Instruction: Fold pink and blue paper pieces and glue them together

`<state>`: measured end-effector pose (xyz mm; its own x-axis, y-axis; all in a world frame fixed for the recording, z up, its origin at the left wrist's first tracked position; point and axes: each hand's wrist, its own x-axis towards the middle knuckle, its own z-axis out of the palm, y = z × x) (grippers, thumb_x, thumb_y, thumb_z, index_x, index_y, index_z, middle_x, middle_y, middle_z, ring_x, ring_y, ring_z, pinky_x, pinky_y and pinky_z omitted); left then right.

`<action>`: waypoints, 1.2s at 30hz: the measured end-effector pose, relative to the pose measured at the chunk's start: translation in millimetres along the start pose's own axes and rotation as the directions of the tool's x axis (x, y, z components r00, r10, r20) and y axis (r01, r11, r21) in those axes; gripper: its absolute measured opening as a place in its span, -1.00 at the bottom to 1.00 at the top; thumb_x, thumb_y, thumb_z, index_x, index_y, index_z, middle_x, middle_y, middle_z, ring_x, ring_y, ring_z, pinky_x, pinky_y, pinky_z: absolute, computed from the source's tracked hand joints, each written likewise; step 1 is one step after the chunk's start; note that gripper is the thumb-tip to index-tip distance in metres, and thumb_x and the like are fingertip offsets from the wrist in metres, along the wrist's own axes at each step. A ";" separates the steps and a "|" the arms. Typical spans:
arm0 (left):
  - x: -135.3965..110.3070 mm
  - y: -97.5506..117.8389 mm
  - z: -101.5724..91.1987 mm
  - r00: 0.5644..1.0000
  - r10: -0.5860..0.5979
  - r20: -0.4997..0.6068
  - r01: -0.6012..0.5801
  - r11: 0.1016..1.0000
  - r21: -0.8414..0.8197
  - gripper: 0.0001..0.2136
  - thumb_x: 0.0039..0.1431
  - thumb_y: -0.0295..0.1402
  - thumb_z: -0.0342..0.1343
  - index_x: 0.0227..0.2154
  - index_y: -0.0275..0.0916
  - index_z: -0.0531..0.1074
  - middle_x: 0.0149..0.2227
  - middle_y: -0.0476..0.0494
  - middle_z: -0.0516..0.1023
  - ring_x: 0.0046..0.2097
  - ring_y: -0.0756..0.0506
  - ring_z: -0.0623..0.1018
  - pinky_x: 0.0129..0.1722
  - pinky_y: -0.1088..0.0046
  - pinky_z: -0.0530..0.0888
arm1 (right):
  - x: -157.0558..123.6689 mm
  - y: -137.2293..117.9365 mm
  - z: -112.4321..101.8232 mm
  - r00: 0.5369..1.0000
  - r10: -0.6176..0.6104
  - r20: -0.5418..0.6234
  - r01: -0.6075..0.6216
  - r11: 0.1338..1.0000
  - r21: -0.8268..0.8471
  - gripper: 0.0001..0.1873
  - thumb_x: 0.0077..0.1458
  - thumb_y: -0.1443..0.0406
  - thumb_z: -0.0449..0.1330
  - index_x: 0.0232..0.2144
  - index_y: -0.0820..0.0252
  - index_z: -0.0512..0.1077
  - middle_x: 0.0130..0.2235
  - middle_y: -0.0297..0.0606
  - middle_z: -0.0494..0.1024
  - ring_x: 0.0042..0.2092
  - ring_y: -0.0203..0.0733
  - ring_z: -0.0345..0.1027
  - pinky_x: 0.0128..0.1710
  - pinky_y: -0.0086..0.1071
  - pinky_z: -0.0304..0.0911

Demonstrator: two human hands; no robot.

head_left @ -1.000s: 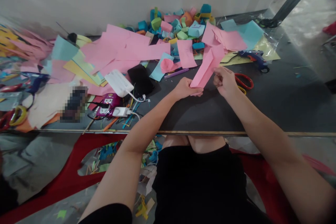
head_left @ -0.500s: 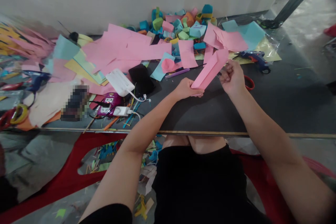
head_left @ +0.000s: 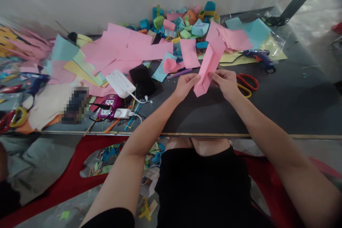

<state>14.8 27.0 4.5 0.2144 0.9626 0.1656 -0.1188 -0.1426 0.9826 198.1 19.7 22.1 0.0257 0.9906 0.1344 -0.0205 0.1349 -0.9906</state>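
Note:
A folded strip of pink paper (head_left: 210,62) is held up above the dark table, its long crease running along its length. My left hand (head_left: 187,84) pinches its left edge near the lower end. On the other edge, the thumb and fingers of my right hand (head_left: 223,81) are closed on the same paper. Scissors (head_left: 249,81) with red and yellow handles lie just right of my right hand. Beyond my left hand are a purple pen-like stick (head_left: 179,73) and a rolled pink paper piece (head_left: 170,65) on a light blue sheet.
Pink sheets (head_left: 117,44) spread over the table's left and middle. Small folded paper pieces (head_left: 184,25) are heaped against the wall. A blue glue gun (head_left: 260,58) lies at the right. Left of my arm are a white power bank (head_left: 120,83), a black pouch-like item (head_left: 143,80) and a purple socket (head_left: 110,105).
My right hand has moved down and left along the pink paper and now pinches its right edge. The paper stands more upright, and the scissors are more exposed.

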 end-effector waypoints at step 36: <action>0.6 -1.6 -0.9 0.984 0.066 -0.164 -0.047 0.992 0.119 -0.64 0.09 -0.02 0.43 -0.54 -0.22 0.59 -0.58 0.08 0.41 -0.50 0.09 0.31 -0.49 0.50 0.24 | -6.6 3.3 3.9 0.984 0.053 0.168 -0.039 0.995 -0.087 -0.61 -0.31 0.01 0.61 -0.57 0.12 0.63 -0.49 -0.31 0.61 -0.43 -0.27 0.37 -0.40 -0.33 0.34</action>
<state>14.2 28.0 3.0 0.0440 0.9758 0.2141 -0.0124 -0.2137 0.9768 194.0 13.6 18.1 -0.1441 0.9860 0.0840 0.0654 0.0942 -0.9934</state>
